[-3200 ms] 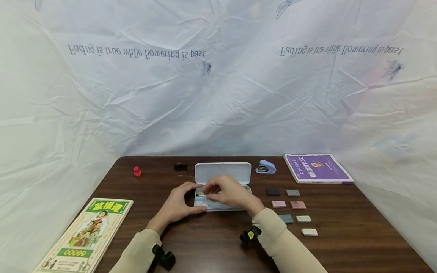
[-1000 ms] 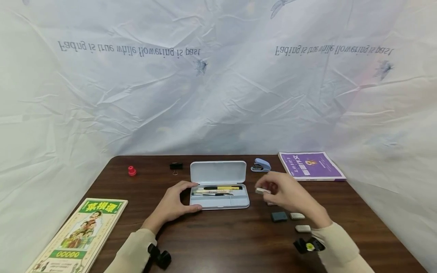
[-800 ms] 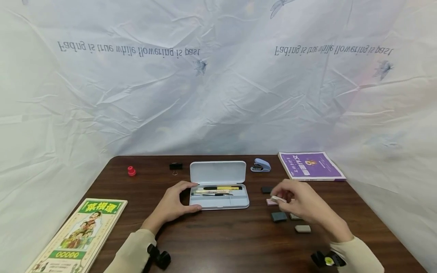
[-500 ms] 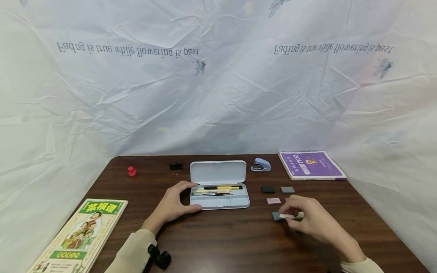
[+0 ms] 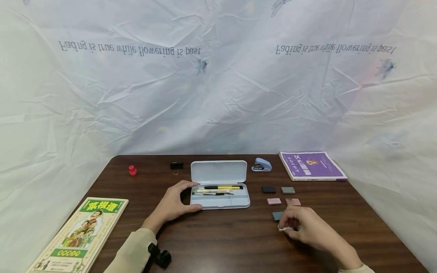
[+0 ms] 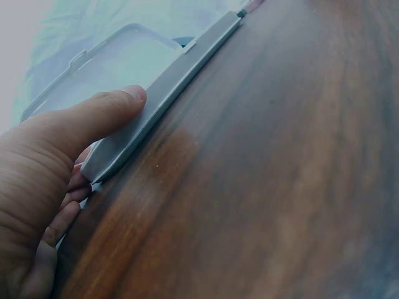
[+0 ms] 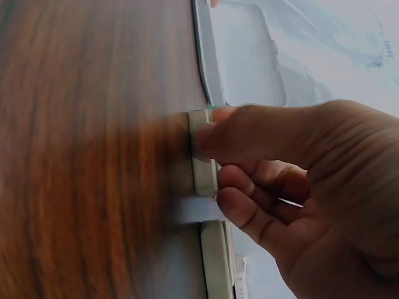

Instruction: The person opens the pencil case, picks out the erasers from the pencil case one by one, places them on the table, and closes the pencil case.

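An open white pencil case (image 5: 220, 206) with pens inside lies mid-table. My left hand (image 5: 191, 195) grips its left end, and the thumb (image 6: 106, 115) presses on the case's front edge (image 6: 168, 87). My right hand (image 5: 286, 226) is low on the table at the near right and pinches a small white eraser (image 5: 284, 228) between thumb and fingers. The right wrist view shows that eraser (image 7: 202, 152) standing on the wood, with another pale eraser (image 7: 215, 255) just beyond it. A blue-grey eraser (image 5: 277, 215) lies right beside the hand.
Dark (image 5: 268, 189), grey (image 5: 288, 190) and two pink erasers (image 5: 274, 201) lie in rows right of the case. A blue stapler (image 5: 261, 165), purple book (image 5: 312, 165), binder clip (image 5: 176, 165) and red stamp (image 5: 132, 170) sit at the back. A green book (image 5: 82, 235) overhangs the near left.
My right hand left the case with the white eraser, carried it right and toward me, and lowered it to the table by the blue-grey eraser. The left hand stayed put.
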A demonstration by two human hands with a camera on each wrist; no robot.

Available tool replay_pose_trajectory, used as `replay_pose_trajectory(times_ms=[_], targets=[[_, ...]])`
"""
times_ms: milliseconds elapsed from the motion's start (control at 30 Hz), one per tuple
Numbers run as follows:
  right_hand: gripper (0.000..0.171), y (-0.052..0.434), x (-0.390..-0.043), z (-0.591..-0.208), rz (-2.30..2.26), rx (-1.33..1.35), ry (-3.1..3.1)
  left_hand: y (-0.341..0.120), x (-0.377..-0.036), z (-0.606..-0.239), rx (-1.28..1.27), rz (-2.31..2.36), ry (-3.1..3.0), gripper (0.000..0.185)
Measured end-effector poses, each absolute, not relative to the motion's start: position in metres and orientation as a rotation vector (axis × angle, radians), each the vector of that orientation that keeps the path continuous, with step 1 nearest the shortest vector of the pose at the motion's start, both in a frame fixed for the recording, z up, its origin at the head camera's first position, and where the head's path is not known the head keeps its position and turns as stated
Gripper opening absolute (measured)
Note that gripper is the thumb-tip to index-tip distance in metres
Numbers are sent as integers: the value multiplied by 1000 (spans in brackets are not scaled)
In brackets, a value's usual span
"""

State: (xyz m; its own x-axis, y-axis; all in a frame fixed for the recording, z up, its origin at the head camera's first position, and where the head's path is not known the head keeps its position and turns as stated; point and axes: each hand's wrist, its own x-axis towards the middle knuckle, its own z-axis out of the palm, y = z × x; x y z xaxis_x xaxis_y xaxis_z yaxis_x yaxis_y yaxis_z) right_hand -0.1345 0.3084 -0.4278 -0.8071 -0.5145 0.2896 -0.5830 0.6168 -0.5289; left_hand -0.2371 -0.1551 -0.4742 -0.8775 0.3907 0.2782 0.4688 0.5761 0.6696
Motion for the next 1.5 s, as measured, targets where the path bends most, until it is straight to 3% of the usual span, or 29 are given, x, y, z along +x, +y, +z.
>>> replay_pose_trajectory(times_ms=[433,1000,1300,1500], targets=[[32,304,-136,-414,945,919,-2666,-155,-238,-476,-733,-1193,-2704,80],[53,238,-210,-397,1076,696,-2604,-155,-237,-475,-722,-1212,-2714,81],[86,215,-239,-411,1346,605,-2587,-153,-236,-476,-716,-1228,-2710,81],[83,213,-240,-416,1345,577,-2667,-153,-235,-473,-654,-1303,-2700,84]])
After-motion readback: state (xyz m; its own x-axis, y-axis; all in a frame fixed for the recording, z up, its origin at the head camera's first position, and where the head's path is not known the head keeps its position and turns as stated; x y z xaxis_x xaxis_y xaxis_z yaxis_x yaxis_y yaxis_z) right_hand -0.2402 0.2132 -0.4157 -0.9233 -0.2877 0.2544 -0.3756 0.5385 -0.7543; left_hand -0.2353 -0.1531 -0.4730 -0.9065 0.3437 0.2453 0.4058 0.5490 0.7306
